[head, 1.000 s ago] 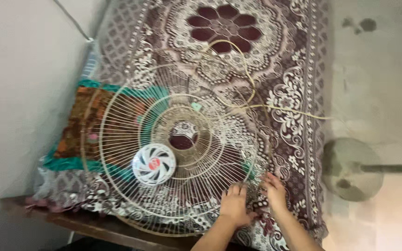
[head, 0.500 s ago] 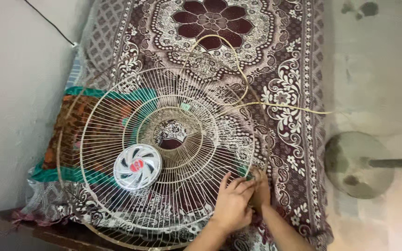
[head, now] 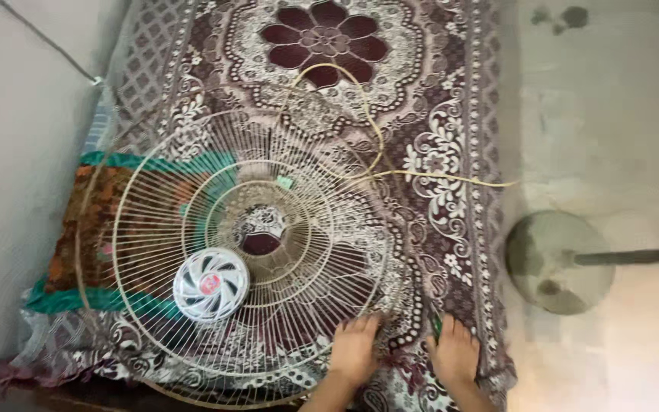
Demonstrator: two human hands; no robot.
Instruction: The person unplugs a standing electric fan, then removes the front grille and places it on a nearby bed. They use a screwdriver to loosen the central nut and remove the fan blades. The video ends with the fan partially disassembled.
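The left hand [head: 354, 349] lies palm down with its fingers spread flat on the lower right rim of the cream wire fan guard [head: 245, 244], pressing rather than gripping, and the guard's white round centre badge [head: 210, 284] sits well to the left of those fingertips. The right hand [head: 454, 352] rests just beside the rim on the maroon patterned bedspread [head: 451, 152], fingers loosely open, with a small green object [head: 436, 326] at its fingertips. A cream cord [head: 421, 177] loops beyond both hands, and the round fan base [head: 554, 263] stands on the floor to the right.
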